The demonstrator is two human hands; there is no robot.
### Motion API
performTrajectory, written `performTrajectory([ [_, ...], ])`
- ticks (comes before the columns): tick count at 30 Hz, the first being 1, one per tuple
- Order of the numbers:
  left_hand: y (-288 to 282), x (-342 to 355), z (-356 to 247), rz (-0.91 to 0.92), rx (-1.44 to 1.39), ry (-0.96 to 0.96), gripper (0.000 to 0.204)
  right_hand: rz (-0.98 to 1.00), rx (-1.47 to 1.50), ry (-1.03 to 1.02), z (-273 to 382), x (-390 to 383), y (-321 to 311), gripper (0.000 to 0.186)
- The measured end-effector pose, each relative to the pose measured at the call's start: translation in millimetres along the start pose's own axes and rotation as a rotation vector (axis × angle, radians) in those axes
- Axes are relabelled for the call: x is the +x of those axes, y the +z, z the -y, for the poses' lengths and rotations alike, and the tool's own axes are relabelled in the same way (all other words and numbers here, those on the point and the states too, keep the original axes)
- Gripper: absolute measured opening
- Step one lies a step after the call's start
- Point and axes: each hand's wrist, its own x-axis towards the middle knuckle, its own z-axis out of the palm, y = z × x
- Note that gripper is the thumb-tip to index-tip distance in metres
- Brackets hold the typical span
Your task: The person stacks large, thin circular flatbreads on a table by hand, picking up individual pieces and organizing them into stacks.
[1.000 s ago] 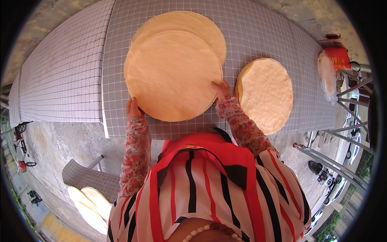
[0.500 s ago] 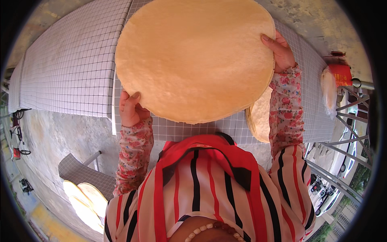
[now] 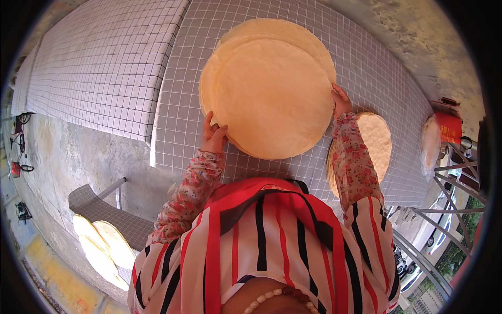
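A stack of large round, thin, tan sheets (image 3: 269, 97) lies on the grey checked tabletop (image 3: 175, 120), slightly staggered toward the back. My left hand (image 3: 214, 133) grips the sheets at their near left rim, fingers curled at the edge. My right hand (image 3: 341, 102) holds the right rim with its fingertips; part of it is behind the edge. A second pile of smaller-looking round sheets (image 3: 374, 149) lies to the right, partly hidden under my right forearm.
A lighter checked surface (image 3: 104, 68) adjoins at left. Several pale rounds (image 3: 110, 246) sit on a lower stand at lower left. A bagged pale item (image 3: 431, 144) lies at the right end beside a red object (image 3: 448, 127). Metal frames (image 3: 429, 209) stand at right.
Half a second ago both hands held the large round sheets raised close to the camera. They are now lowered onto the table, and the view has shifted slightly.
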Motion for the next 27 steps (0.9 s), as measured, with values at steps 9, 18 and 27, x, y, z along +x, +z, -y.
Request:
performTrajectory([
  [9,-29.5,102.0,-17.7,-0.035,0.639,0.37,0.021,-0.093,-0.341,-0.338,-14.7,-5.8,16.5,0.033],
  [18,-12.5,110.0,-41.6,-0.056,0.444,0.081,0.008,-0.131,-0.216,-0.287,-28.1,4.1,2.1,0.029],
  [27,-5.7,108.0,-51.6,-0.072,0.51,-0.019,0.01,-0.289,-0.454,-0.391,-18.3,-4.5,25.6,0.026],
])
